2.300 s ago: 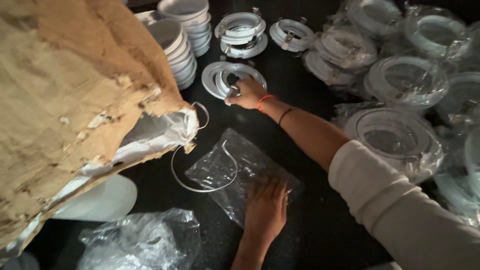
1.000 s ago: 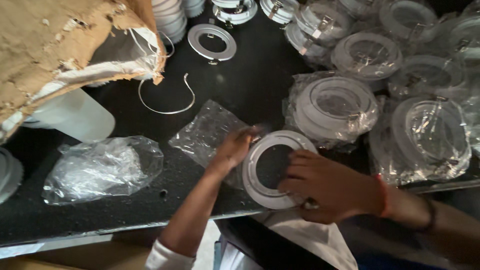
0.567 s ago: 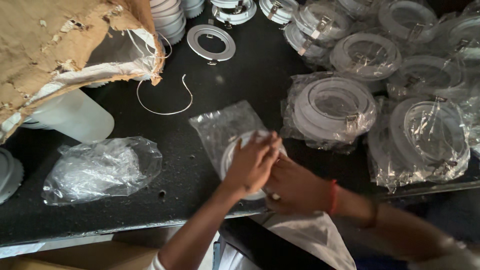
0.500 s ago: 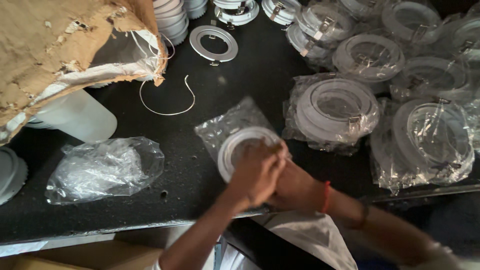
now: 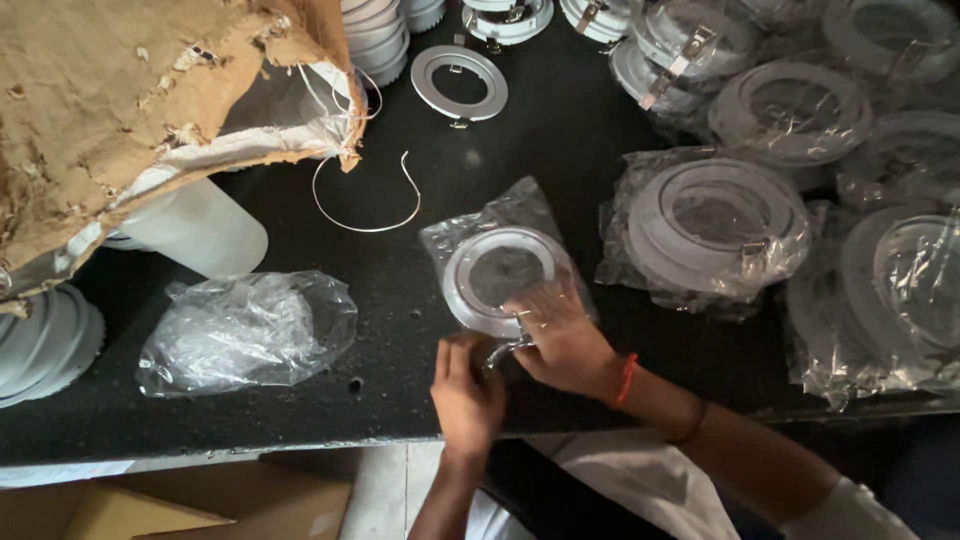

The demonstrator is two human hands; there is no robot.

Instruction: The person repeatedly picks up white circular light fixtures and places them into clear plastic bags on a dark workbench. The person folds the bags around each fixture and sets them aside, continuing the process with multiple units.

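Both of our hands pinch the open mouth of a clear plastic bag (image 5: 500, 240) at the near edge of the black table (image 5: 420, 400): our left hand (image 5: 466, 385) grips the crinkled lip from below with curled fingers, and our right hand (image 5: 560, 335) lies flat over the same edge, fingertips touching the white ring (image 5: 497, 278) that sits inside the bag. The ring lies flat, just beyond our knuckles, near the middle of the table.

We look round at the packaging. Left of our hands lies a crumpled clear bag (image 5: 245, 330), lying loose. Above it a torn brown cardboard box (image 5: 140, 110) leans over a white plastic container (image 5: 200, 228), ragged edge hanging down. A thin wire loop (image 5: 365, 205) curls on the table between the box and our bagged ring. To the right, a bagged ring (image 5: 715, 225) sits wrapped in wrinkled film, with more bagged rings (image 5: 900, 290) crowded beyond it. At the far side a bare ring (image 5: 459, 83) lies unwrapped, beside a stack of white rings (image 5: 375, 35). A flat brown carton (image 5: 170, 505) shows below the table edge.

Compared with half a second ago, our hands have slid back towards us: they covered the ring's near side then, and now the whole ring shows through the film, with our fingers only at the bag's mouth.
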